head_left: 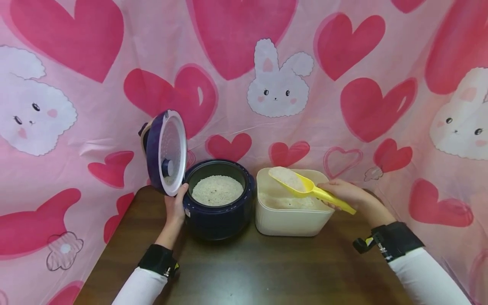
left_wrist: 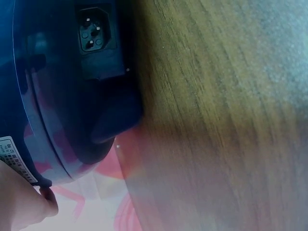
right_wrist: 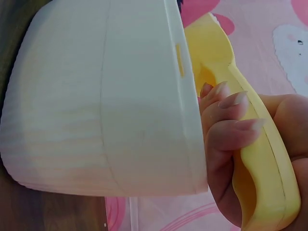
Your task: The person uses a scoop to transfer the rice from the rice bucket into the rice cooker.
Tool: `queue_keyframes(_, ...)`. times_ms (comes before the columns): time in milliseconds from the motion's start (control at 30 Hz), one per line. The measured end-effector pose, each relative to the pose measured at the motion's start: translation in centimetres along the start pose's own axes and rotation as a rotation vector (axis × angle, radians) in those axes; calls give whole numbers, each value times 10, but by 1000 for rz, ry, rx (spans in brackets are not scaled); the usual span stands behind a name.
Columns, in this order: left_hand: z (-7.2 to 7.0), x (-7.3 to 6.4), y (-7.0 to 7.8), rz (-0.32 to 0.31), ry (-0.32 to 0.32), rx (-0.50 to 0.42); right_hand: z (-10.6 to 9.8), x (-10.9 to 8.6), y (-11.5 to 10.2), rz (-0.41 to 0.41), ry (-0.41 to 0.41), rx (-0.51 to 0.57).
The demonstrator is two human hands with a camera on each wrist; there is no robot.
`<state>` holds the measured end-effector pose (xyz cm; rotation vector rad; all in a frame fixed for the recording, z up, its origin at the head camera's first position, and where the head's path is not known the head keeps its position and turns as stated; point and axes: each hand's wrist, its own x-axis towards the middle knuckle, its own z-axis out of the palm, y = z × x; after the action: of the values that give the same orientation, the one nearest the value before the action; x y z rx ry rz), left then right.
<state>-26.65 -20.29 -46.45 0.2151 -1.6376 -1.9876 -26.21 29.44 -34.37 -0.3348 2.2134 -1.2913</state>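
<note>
A yellow scoop (head_left: 303,189) heaped with white rice is held level over the rim of a cream bin (head_left: 289,222). My right hand (head_left: 341,192) grips its handle, fingers curled round it in the right wrist view. Some rice lies low in the bin. Beside it stands a dark blue rice cooker (head_left: 219,220) with rice in its inner pot. Its lid (head_left: 173,152) stands upright on the left. My left hand (head_left: 175,209) holds the lid's lower edge by the cooker's rim, thumb in front, other fingers mostly hidden behind.
Both vessels stand on a dark wooden table (head_left: 244,271), close to a pink cloth backdrop (head_left: 236,114) with hearts and rabbits. The cooker's power socket (left_wrist: 94,31) faces left, with no cord in it. Each wrist wears a black band with a camera.
</note>
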Motion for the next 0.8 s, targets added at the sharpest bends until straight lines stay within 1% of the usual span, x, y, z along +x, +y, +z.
queue_keyframes(133, -1, 1, 1, 0, -11, 17, 6, 3, -5, 2, 18, -13)
queue_keyframes(267, -3, 1, 1, 0, -11, 23, 14, 13, -16, -7, 31, -47)
queue_keyframes(533, -4, 2, -1, 16, -25, 27, 28, 38, -53, -9, 37, -81)
queue_keyframes(700, -1, 1, -1, 3, -12, 24, 38, 54, -78, -38, 17, -157)
queue_keyframes(800, 1, 0, 0, -7, -18, 30, 44, 62, -91, -42, -3, -214)
